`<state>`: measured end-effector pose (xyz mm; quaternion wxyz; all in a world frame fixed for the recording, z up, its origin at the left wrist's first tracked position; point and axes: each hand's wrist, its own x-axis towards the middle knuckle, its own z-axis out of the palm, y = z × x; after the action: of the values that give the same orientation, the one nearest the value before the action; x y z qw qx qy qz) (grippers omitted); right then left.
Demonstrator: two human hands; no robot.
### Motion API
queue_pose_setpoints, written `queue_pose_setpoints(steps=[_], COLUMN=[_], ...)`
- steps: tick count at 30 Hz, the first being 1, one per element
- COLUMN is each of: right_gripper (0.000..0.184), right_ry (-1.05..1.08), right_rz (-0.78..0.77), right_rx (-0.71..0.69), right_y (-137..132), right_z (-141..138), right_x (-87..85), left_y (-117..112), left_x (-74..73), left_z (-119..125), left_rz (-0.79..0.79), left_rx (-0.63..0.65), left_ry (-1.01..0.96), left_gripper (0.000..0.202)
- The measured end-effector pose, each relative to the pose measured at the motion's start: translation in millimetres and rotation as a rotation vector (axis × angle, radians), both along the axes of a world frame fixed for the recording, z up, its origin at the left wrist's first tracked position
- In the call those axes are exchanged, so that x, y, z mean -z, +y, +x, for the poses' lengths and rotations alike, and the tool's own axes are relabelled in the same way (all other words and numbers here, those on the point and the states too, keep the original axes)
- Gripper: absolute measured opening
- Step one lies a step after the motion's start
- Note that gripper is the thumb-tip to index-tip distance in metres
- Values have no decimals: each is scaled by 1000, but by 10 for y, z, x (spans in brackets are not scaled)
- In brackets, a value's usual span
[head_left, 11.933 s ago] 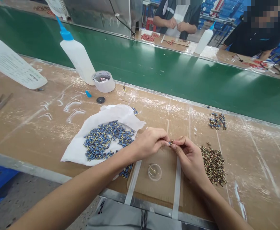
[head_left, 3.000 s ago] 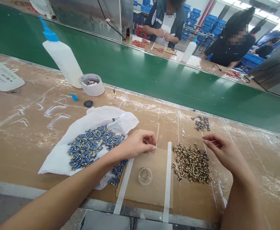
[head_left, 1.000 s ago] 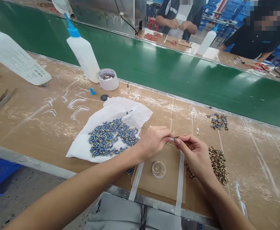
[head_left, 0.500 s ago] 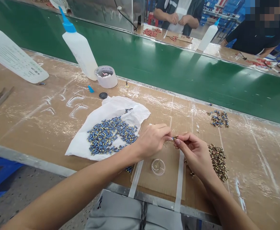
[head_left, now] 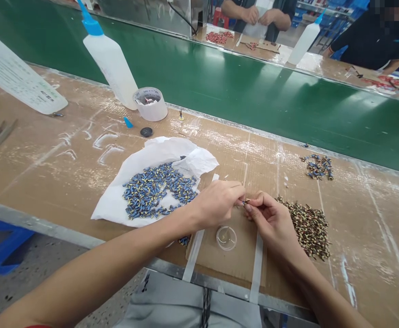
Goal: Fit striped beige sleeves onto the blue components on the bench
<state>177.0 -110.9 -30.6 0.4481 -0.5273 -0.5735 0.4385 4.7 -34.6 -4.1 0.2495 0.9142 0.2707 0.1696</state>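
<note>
Hands (head_left: 218, 202) pinching one tiny part (head_left: 245, 202), mostly hidden between them, leftmost bottle (head_left: 18, 75) cut off

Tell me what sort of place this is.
Probably a factory assembly line: a long green strip, likely a conveyor belt, lies beyond the near worktable, co-workers are at the far side, and blue parts are heaped on a white sheet.

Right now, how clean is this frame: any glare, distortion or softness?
Head view: pale reflections streak the green belt, and glare patches the brown tabletop; head view, left edge: the labelled white bottle looks stretched and tilted, probably lens distortion; head view, centre: the small part between left hand and right hand is too soft for detail.
</note>
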Motion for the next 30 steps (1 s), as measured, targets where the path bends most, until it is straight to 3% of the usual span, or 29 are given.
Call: queue_pose_setpoints(steps=[8, 14, 19, 30], right_gripper=[14, 12, 8, 9], right_ry=[116, 12, -112, -61], right_rz=[18, 19, 12, -4], right_rx=[77, 60, 50, 127], right_y=[0, -2, 25, 35], right_z=[-73, -23, 63, 79], right_x=[25, 42, -9, -7], left_y=[-69, -15, 68, 91], left_x=[25, 28, 24, 57], left_z=[51, 21, 5, 6], left_rz=[-188, -82, -88, -63], left_rx=[-123, -37, 19, 36], left_ry=[-142, -73, -57, 23], left_gripper=[12, 12, 12, 20])
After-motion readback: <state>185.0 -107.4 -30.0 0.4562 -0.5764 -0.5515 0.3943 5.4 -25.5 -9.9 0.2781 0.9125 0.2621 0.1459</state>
